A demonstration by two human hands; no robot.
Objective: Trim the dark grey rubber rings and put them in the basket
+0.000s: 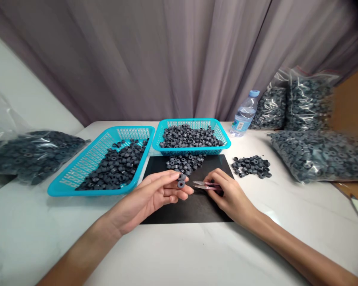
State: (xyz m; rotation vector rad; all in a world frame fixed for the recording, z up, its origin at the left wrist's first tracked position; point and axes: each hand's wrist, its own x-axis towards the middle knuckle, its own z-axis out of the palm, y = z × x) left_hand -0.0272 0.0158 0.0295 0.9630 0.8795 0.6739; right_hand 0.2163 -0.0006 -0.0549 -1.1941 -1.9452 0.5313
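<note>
Left hand (150, 198): your thumb and fingers pinch two small dark rings (181, 184), one above the other, over the black mat (185, 210); the lower fingers spread loosely.
Snips (207, 188): your right hand (231, 195) is curled around them, the blades slightly parted, tips pointing toward the rings but not touching them.
Ring weight: very light, by the look; expect to feel little in the pinch.
Ring stiffness: the matt surface suggests firm rubber or plastic, giving slightly at most; whether the two are joined or merely touching is too small to tell.
Ring grip: dull walls should not slip much, yet round sides can roll, so take each across its outer wall with thumb and forefinger, leaving the centre hole clear.
Fragility: low, I judge; the blades threaten your fingertips more than the rings.
Loose pile (185, 163): similar pieces heap on the mat, in front of the far blue basket (193, 151); single ones should lift easiest from its near edge.
</note>
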